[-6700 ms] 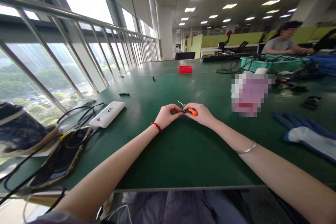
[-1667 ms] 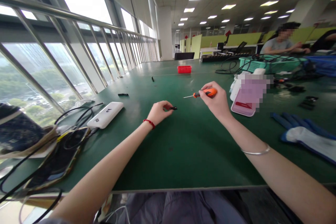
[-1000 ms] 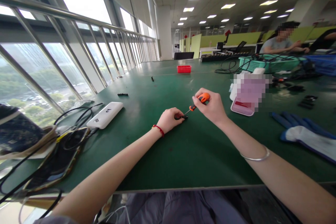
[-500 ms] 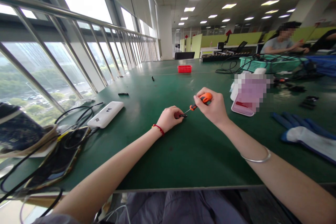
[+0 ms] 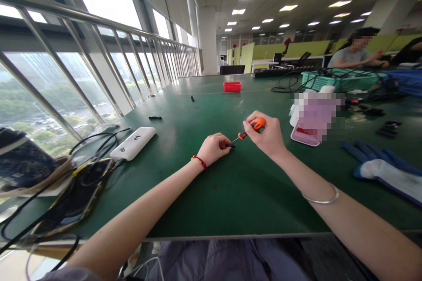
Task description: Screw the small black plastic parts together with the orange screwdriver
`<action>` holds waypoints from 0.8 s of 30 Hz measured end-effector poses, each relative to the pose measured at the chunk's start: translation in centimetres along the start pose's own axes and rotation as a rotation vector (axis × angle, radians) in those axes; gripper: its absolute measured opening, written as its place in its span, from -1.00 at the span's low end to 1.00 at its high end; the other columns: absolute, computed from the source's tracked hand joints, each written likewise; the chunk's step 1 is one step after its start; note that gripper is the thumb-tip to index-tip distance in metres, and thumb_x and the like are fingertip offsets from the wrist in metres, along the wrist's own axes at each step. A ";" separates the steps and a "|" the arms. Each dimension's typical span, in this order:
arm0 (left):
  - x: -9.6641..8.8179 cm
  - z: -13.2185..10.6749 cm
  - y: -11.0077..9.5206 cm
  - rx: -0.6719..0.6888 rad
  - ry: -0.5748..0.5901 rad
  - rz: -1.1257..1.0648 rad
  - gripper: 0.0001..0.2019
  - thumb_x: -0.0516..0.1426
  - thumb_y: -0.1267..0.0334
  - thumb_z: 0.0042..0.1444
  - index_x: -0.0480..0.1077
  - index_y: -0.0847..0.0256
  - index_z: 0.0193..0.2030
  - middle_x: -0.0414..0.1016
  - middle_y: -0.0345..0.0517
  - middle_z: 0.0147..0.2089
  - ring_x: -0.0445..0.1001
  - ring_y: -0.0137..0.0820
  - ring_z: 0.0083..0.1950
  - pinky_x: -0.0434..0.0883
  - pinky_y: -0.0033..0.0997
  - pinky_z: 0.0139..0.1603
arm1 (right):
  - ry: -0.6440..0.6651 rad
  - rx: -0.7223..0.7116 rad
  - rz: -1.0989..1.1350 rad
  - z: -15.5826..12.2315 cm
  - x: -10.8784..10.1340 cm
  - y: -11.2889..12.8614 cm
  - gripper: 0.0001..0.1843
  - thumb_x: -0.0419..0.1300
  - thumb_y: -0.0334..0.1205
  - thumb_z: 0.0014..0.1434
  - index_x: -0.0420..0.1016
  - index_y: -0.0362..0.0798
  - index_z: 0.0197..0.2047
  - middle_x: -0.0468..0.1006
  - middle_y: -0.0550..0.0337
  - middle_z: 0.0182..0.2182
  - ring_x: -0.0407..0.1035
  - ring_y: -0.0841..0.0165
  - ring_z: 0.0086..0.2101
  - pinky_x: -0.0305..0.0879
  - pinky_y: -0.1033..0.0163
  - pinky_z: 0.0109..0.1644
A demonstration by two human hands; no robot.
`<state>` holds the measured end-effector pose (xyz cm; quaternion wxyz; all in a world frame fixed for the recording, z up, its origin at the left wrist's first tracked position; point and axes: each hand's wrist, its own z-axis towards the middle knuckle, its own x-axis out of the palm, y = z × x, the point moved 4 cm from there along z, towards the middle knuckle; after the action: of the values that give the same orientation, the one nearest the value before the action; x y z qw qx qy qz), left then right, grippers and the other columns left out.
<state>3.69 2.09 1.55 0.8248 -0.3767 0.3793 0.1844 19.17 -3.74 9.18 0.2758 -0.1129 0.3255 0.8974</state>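
My left hand (image 5: 213, 148) rests on the green table (image 5: 231, 193) with its fingers pinched around a small black part (image 5: 230, 145). My right hand (image 5: 267, 136) grips a small screwdriver with an orange handle (image 5: 254, 124). The screwdriver slants down to the left and its thin metal tip meets the black part between the two hands. Most of the black part is hidden under my left fingers.
A white power bank (image 5: 134, 142) with black cables (image 5: 95, 149) lies at the left. A pink blurred object (image 5: 314, 118) and blue-grey gloves (image 5: 384, 167) lie at the right. A red bin (image 5: 232, 86) and small black parts (image 5: 155, 117) sit farther back. Another person (image 5: 358, 52) sits far right.
My right hand brought the screwdriver down from the raised position at the right to the black part held by my left hand. Over the last second both hands have stayed almost still.
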 end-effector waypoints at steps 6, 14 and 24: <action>0.0 0.0 0.0 0.004 -0.002 0.005 -0.87 0.17 0.35 -0.07 0.51 0.22 -0.34 0.41 -0.17 -0.38 0.37 -0.50 -0.41 0.38 -0.52 -0.35 | -0.020 -0.023 -0.007 0.0 -0.1 0.1 -0.77 0.09 -0.15 0.06 0.23 -0.01 -0.57 0.32 0.27 -0.66 0.20 0.43 -0.57 0.15 0.31 -0.43; 0.1 0.0 0.2 0.013 0.007 0.007 -0.87 0.17 0.35 -0.07 0.51 0.22 -0.33 0.42 -0.16 -0.36 0.38 -0.49 -0.41 0.38 -0.51 -0.34 | -0.007 -0.006 -0.024 0.0 0.0 -0.1 -0.75 0.08 -0.11 0.07 0.23 -0.01 -0.56 0.32 0.27 -0.65 0.21 0.43 -0.57 0.16 0.32 -0.44; 0.2 0.0 0.2 0.013 -0.003 0.010 -0.88 0.17 0.35 -0.07 0.51 0.23 -0.34 0.43 -0.16 -0.35 0.39 -0.49 -0.41 0.39 -0.51 -0.33 | 0.054 0.024 0.010 -0.3 0.2 0.0 -0.85 0.13 -0.23 -0.04 0.25 0.02 -0.34 0.34 0.31 -0.57 0.24 0.43 -0.57 0.16 0.32 -0.46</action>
<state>3.68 2.21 1.35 0.8269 -0.3693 0.3809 0.1866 18.96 -3.83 8.89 0.2635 -0.1322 0.3441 0.8914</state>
